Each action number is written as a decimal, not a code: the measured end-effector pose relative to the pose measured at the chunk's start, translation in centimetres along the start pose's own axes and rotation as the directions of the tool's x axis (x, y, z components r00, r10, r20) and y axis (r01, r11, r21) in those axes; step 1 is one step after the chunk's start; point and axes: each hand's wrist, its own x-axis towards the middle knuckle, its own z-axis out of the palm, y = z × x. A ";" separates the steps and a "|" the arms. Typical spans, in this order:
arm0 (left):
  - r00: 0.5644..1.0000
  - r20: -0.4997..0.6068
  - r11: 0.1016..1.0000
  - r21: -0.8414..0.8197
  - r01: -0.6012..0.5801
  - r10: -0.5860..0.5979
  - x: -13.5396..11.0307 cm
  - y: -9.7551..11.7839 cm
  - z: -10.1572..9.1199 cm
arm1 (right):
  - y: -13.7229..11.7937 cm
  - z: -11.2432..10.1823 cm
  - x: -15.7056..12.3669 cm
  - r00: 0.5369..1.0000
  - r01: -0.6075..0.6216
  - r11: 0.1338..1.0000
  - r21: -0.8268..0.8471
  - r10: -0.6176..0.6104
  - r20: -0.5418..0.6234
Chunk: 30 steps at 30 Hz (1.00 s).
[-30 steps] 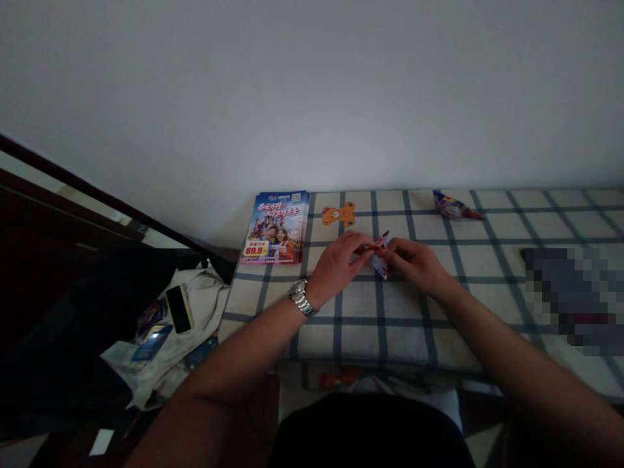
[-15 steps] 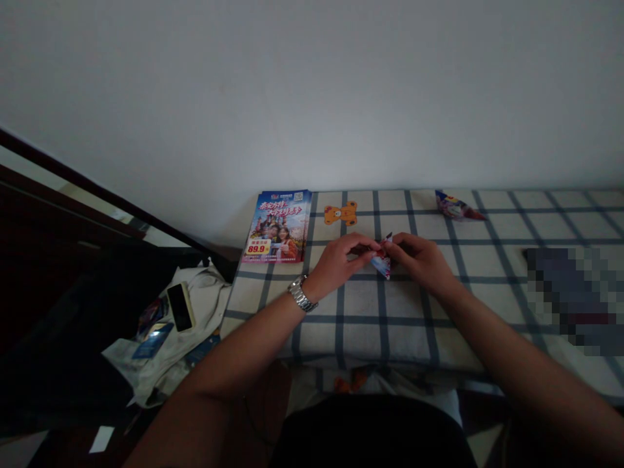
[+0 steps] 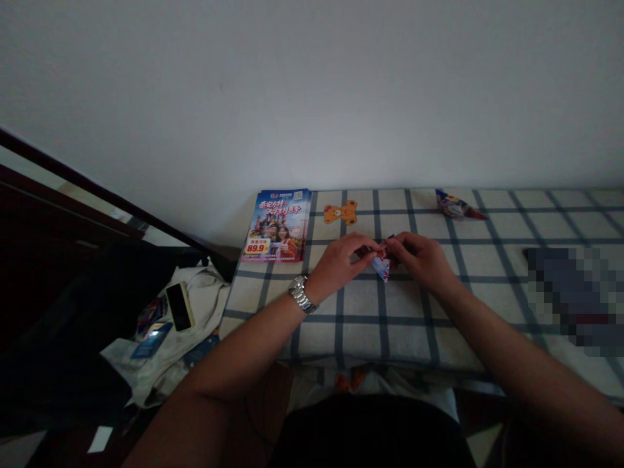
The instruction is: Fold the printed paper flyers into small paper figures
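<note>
Head view: at far left, a phone (image 3: 179,306) lies on pale crumpled cloth (image 3: 205,292). A stack of printed flyers (image 3: 277,224) sits at the left end of the checked tablecloth (image 3: 361,315), near the wall. The left hand (image 3: 336,263), a metal watch (image 3: 301,294) at its wrist, pinches a small folded paper (image 3: 383,268) between thumb and fingers, just below a bear-shaped cutout (image 3: 341,212). That paper is between both hands; the right hand (image 3: 423,261) grips its other side. Beyond, near the wall, rests another folded paper (image 3: 454,206); farther right, a dark item (image 3: 568,292) is pixelated.
</note>
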 end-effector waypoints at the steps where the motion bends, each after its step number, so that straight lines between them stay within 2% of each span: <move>1: 1.000 -0.006 1.000 0.017 -0.006 0.006 0.0 0.0 0.0 | 0.1 0.0 0.0 1.000 -0.005 1.000 0.017 0.005 0.003; 9: 0.999 -0.013 0.997 0.076 -0.031 0.032 -0.1 0.4 0.0 | 0.6 0.0 -0.1 0.999 -0.006 0.997 0.072 0.004 0.032; 20: 0.997 -0.024 0.983 -0.171 0.065 -0.070 -0.3 0.0 1.1 | 0.9 0.3 0.0 0.999 0.005 0.996 0.087 -0.009 0.044; 26: 0.996 -0.039 0.983 -0.167 0.077 -0.085 -0.3 -0.3 1.4 | 1.1 0.6 0.1 0.999 0.016 0.991 0.136 -0.020 0.030; 30: 0.991 -0.054 0.947 -0.305 0.103 -0.125 -0.3 -0.5 1.5 | 1.1 0.6 0.1 0.999 -0.004 0.983 0.183 -0.004 0.043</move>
